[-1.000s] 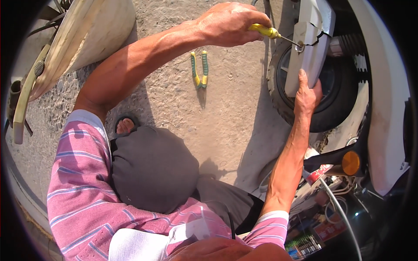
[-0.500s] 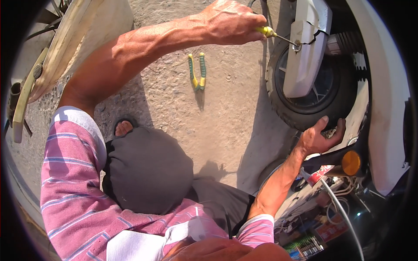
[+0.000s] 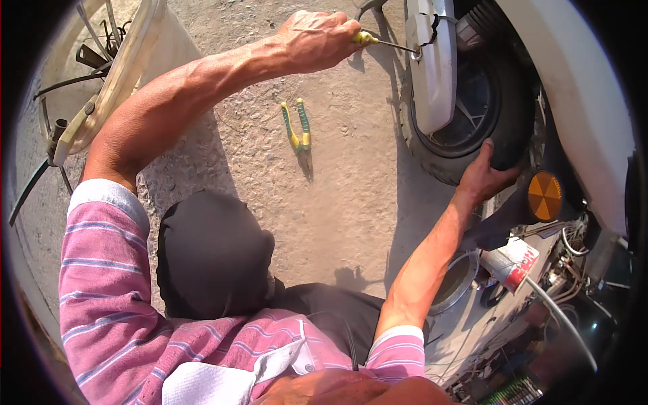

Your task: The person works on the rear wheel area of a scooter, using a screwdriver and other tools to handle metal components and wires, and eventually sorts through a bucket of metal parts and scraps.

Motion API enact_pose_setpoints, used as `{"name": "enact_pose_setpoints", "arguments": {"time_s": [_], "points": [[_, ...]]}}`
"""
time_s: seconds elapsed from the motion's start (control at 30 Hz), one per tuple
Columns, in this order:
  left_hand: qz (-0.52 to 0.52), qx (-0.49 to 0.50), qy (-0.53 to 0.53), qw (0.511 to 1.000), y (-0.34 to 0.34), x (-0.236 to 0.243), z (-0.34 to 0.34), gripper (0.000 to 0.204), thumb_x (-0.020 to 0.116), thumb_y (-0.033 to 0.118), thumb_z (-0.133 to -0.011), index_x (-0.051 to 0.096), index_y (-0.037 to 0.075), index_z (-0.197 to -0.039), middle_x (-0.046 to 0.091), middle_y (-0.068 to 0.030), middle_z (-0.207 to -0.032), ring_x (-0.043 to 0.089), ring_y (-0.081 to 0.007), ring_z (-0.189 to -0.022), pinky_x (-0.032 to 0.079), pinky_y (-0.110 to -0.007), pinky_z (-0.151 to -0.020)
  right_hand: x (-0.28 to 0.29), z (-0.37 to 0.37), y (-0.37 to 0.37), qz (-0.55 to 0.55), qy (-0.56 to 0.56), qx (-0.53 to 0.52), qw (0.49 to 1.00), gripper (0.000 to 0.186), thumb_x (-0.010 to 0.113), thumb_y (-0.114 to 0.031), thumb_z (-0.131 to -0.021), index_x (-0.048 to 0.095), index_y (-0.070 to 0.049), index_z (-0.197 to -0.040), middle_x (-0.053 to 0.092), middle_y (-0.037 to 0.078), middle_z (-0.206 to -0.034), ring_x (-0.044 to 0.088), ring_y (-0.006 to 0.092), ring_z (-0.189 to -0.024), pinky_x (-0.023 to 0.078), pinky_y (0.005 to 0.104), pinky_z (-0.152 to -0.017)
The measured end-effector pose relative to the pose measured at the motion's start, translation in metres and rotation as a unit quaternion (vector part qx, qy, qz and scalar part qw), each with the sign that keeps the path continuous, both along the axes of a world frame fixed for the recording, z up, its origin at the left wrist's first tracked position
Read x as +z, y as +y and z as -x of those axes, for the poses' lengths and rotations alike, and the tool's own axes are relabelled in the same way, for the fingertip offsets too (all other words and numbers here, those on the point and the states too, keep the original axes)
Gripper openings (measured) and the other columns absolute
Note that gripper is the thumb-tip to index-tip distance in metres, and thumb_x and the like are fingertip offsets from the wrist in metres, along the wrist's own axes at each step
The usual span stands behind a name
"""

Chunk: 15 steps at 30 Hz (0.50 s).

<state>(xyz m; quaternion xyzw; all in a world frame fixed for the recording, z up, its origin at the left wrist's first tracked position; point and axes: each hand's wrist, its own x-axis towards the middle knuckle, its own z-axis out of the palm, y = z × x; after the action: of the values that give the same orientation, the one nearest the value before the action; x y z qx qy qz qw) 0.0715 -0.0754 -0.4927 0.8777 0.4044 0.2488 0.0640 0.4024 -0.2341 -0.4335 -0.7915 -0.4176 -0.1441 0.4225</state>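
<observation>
My left hand (image 3: 319, 42) is closed round the yellow handle of a screwdriver (image 3: 366, 38). The shaft's tip meets a small bolt or hole in the white fender (image 3: 432, 81) over the wheel. A dark crack or wire runs across the fender above that spot. Lower down, my right hand (image 3: 482, 177) grips the black tyre (image 3: 432, 162), its thumb against the sidewall and its fingers partly hidden in shadow. Pliers (image 3: 297, 128) with green and yellow handles lie on the ground between my arms, out of reach of both hands' fingers.
A pale plastic container (image 3: 145, 81) with rods and tools stands at the left. An orange round reflector (image 3: 545, 196) and a white body panel (image 3: 574, 101) are at the right. Below them sit a white and red bucket (image 3: 511, 262) and a metal-rimmed round basin (image 3: 455, 282).
The view has shifted, so the wheel sits farther left. My right hand has closed in on the tyre, with the thumb now on its sidewall. The screwdriver's tip stays at the fender.
</observation>
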Motion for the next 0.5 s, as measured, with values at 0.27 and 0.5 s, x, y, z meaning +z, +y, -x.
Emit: {"name": "enact_pose_setpoints", "arguments": {"time_s": [0.27, 0.5], "points": [[0.097, -0.005, 0.143, 0.985, 0.02, 0.037, -0.006, 0.024, 0.073, 0.029, -0.091, 0.067, 0.009, -0.103, 0.071, -0.0151, -0.078, 0.071, -0.0354, -0.073, 0.056, -0.047, -0.062, 0.008, 0.013, -0.006, 0.076, 0.105, -0.04, 0.991, 0.092, 0.073, -0.051, -0.083, 0.04, 0.003, -0.15, 0.052, 0.03, -0.145, 0.051, 0.0422, -0.134, 0.038, 0.0443, -0.114], [0.489, -0.01, 0.058, 0.87, 0.022, 0.033, -0.007, 0.027, 0.073, 0.025, -0.093, 0.055, 0.006, -0.087, 0.046, 0.0018, -0.055, 0.045, -0.0084, -0.04, 0.033, -0.027, -0.034, -0.008, 0.008, -0.004, 0.09, 0.101, 0.032, 0.99, 0.08, 0.063, -0.063, -0.085, 0.062, 0.002, -0.131, 0.064, 0.027, -0.132, 0.063, 0.0427, -0.115, 0.05, 0.0478, -0.096]]}}
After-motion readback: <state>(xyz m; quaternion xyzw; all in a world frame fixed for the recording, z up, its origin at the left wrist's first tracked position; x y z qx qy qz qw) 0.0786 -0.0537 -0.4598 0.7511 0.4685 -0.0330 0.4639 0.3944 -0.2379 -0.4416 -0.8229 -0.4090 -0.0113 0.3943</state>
